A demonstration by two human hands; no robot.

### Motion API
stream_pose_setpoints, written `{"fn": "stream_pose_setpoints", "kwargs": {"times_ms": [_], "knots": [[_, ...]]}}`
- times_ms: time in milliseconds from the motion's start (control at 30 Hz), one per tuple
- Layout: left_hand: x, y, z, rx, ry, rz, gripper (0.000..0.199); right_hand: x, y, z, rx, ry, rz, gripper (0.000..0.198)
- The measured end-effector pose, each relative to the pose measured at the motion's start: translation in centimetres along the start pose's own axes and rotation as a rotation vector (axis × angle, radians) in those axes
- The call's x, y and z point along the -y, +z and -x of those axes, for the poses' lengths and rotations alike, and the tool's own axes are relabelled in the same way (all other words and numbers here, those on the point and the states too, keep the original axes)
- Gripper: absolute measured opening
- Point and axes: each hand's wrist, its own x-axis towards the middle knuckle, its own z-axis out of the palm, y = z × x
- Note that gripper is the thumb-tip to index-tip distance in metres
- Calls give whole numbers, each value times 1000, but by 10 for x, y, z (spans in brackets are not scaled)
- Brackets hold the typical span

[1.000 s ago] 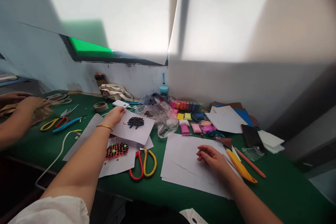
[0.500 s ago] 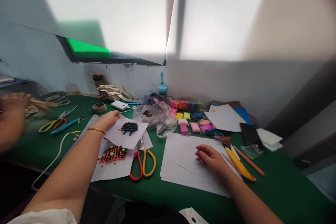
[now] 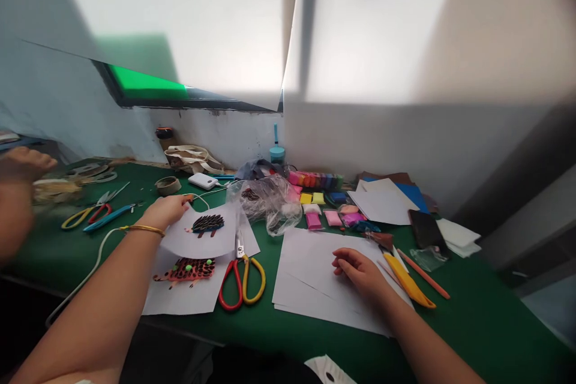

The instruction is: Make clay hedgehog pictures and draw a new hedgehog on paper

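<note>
My left hand (image 3: 168, 211) pinches the upper left corner of a sheet of paper (image 3: 211, 246) bearing a dark hedgehog picture (image 3: 207, 225). Under it lies another sheet (image 3: 180, 305) with a pink hedgehog picture (image 3: 186, 270) dotted with green. Scissors (image 3: 242, 285) with one red and one yellow handle lie just right of these sheets, blades pointing away from me. Over a stack of white paper (image 3: 301, 264), my right hand (image 3: 355, 267) rests with fingers loosely curled and apart, holding nothing.
Behind lie a clear plastic bag (image 3: 270, 201) and several colourful clay packets (image 3: 333, 218). A yellow-handled tool (image 3: 407, 282) and an orange stick (image 3: 425, 274) are at right. At left are pliers (image 3: 87, 216), a blue tool (image 3: 108, 218), a white cable (image 3: 96, 261) and another person's hand (image 3: 27, 162).
My left hand has moved left with the dark hedgehog sheet, and the sheet now bends. The other person's hand at the far left has shifted. My right hand stays about where it was.
</note>
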Motion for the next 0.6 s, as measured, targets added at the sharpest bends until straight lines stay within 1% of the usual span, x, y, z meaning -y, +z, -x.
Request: {"fn": "stream_pose_setpoints", "kwargs": {"times_ms": [67, 100, 133, 167, 200, 233, 267, 367, 433, 500, 600], "knots": [[-8, -4, 10, 29, -53, -96, 26, 0, 0, 0, 3, 1, 1, 45], [-18, -5, 17, 2, -46, -211, 35, 0, 0, 0, 6, 1, 1, 44], [-32, -6, 24, -52, -9, -292, 42, 0, 0, -1, 9, 0, 1, 43], [-49, -6, 32, -108, 43, -320, 45, 0, 0, -1, 12, -2, 3, 42], [-69, -4, 41, -142, 113, -300, 43, 0, 1, -1, 11, -5, 4, 41], [-92, 0, 52, -143, 178, -245, 40, 0, 1, -1, 7, -9, 4, 41], [-116, 7, 65, -101, 251, -173, 39, -1, 1, -1, 1, -14, 4, 40], [-184, 38, 110, 173, 438, 35, 42, -3, 1, 0, -19, -39, 16, 40], [-217, 66, 139, 259, 522, 67, 33, -2, -1, 1, -38, -78, 72, 38], [-239, 92, 160, 347, 600, 32, 22, 0, -3, 4, -56, -158, 211, 35], [-250, 118, 170, 389, 645, 37, 12, 7, -4, 9, -39, -300, 499, 36]]}}
